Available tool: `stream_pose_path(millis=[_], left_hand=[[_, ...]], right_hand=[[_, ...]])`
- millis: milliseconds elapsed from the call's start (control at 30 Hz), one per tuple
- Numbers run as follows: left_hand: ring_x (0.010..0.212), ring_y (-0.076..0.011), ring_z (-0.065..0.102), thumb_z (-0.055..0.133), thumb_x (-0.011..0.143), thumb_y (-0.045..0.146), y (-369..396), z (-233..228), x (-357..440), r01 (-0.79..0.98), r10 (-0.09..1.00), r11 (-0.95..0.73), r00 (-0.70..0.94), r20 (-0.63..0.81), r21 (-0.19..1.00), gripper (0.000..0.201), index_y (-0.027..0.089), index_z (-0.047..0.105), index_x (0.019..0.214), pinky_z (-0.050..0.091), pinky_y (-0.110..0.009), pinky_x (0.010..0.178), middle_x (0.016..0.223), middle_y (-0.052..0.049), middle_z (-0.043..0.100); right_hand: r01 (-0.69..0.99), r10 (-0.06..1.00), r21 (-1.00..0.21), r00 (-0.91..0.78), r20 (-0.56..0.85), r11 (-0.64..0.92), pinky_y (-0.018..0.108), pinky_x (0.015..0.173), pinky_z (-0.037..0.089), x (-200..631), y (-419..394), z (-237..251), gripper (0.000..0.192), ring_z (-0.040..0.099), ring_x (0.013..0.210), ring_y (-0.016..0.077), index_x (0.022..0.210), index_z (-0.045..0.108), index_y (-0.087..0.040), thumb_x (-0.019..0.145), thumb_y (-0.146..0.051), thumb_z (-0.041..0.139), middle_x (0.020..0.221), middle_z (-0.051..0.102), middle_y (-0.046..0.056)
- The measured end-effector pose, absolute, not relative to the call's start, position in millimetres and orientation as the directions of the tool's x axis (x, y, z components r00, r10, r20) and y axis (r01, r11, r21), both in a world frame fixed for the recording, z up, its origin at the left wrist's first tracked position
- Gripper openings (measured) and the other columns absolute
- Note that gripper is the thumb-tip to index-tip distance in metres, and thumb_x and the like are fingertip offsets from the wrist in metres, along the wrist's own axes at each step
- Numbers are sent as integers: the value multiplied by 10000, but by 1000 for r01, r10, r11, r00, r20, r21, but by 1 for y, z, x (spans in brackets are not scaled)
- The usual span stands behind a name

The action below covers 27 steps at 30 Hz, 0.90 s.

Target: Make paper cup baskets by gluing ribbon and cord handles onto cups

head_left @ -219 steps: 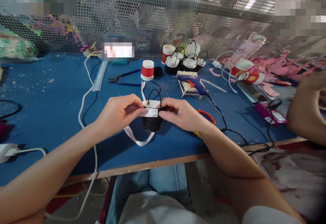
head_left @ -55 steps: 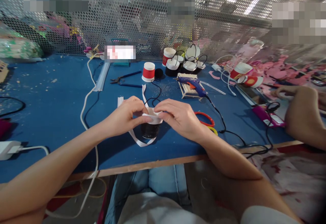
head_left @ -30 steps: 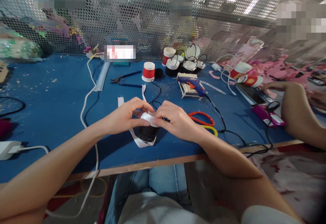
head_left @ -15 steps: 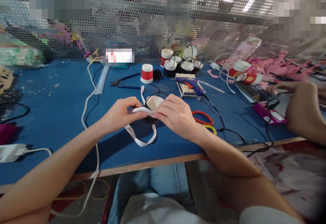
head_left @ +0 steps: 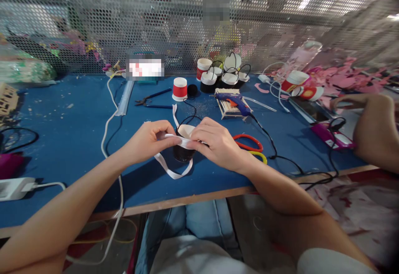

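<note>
- Small black cup [head_left: 183, 152] with a white inside, upright on the blue table [head_left: 71, 132], near its front edge, between the two hands.
- White ribbon [head_left: 173, 171] stretched across the cup's near rim, hanging down in a loop in front of the cup and resting on the table; another end trailing away behind the cup.
- Thin black cord [head_left: 190, 109] rising from the cup's rim and curling back over the table.
- Left hand [head_left: 146, 141] at the cup's left side, thumb and fingers pinched shut on the ribbon just beside the rim.
- Right hand [head_left: 218, 143] at the cup's right side, fingertips pinched on the same ribbon at the rim, touching the cup; rest of the fingers curled over.
- Red and yellow scissors handles [head_left: 251, 147] lying just right of the right hand.
- Blue glue gun [head_left: 232, 99] further back, resting on a bundle of wooden sticks [head_left: 227, 107], its black lead running to the table's front edge.
- Red cup [head_left: 180, 88] upside down behind the work, with pliers [head_left: 149, 98] to its left.
- Cluster of finished black cups [head_left: 222, 78] with cord handles near the mesh screen [head_left: 93, 16].
- Another person's arm [head_left: 374, 128] at the far right, beside pink paper scraps [head_left: 343, 76].
- White cable [head_left: 107, 120] winding down the table on the left.
</note>
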<state>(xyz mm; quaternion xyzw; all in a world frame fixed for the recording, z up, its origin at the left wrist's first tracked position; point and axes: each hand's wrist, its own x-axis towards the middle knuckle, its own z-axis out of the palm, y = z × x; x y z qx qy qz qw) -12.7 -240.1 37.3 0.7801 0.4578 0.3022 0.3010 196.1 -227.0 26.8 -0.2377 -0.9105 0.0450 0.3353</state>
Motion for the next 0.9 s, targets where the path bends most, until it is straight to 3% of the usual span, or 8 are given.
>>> stream_pose_path(millis=[200, 333, 433, 533, 633, 700, 800, 900], left_hand=[[494, -64, 341, 629, 737, 436, -236, 36, -18, 541, 906, -329, 411, 97, 774, 370, 147, 488, 554, 260, -196, 461, 503, 53, 392], [470, -65, 335, 642, 735, 440, -245, 37, -15, 575, 922, -386, 271, 276, 721, 314, 165, 510, 658, 270, -204, 456, 517, 62, 413], [510, -83, 400, 616, 775, 398, -255, 38, -9, 565, 794, -608, 439, 421, 557, 238, 170, 571, 724, 322, -228, 510, 560, 39, 485], [679, -132, 509, 548, 827, 351, -255, 37, -9, 391, 608, -783, 647, 460, 485, 232, 172, 596, 688, 393, -264, 639, 689, -20, 570], [730, -141, 526, 477, 865, 292, -245, 31, -14, 424, 730, -683, 350, 587, 595, 232, 173, 552, 681, 421, -282, 701, 729, -27, 558], [827, -164, 547, 553, 816, 352, -236, 24, -17, 469, 828, -534, 124, 546, 704, 177, 175, 546, 832, 433, -307, 765, 861, -42, 575], [1044, -233, 542, 619, 743, 436, -230, 12, -15, 378, 913, -395, 262, 313, 837, 528, 170, 448, 1167, 434, -370, 874, 1122, -109, 562], [1100, -260, 528, 679, 682, 459, -234, 5, -5, 352, 912, -325, 363, 193, 878, 735, 161, 359, 1273, 426, -379, 917, 1199, -120, 550]], right_hand=[[338, 468, -325, -668, 579, 883, 296, 693, 425, 196, -230, 31, 216, 525, 687, 135, 701, 600, -169, 876, -279, 538, 696, 645, 28], [416, 512, -312, -575, 638, 854, 300, 680, 430, 196, -226, 28, 204, 519, 698, 149, 703, 600, -166, 865, -281, 554, 682, 644, 36], [482, 545, -318, -462, 700, 816, 306, 688, 440, 196, -219, 21, 199, 524, 721, 162, 697, 601, -160, 860, -266, 559, 677, 637, 49], [470, 563, -363, -410, 718, 805, 297, 676, 446, 195, -214, 16, 184, 516, 703, 152, 687, 594, -170, 855, -241, 565, 673, 627, 35], [434, 543, -374, -382, 748, 820, 295, 668, 454, 192, -215, 14, 173, 516, 703, 150, 684, 582, -180, 848, -235, 573, 673, 623, 29], [414, 506, -349, -374, 777, 841, 297, 667, 457, 191, -217, 14, 163, 517, 704, 152, 687, 577, -182, 844, -225, 577, 670, 626, 32], [393, 456, -308, -374, 807, 867, 299, 660, 458, 189, -220, 15, 153, 514, 688, 150, 683, 573, -183, 834, -205, 588, 661, 633, 33], [387, 447, -300, -377, 812, 872, 299, 659, 463, 187, -221, 14, 145, 522, 687, 149, 691, 578, -188, 834, -207, 587, 668, 639, 30]])
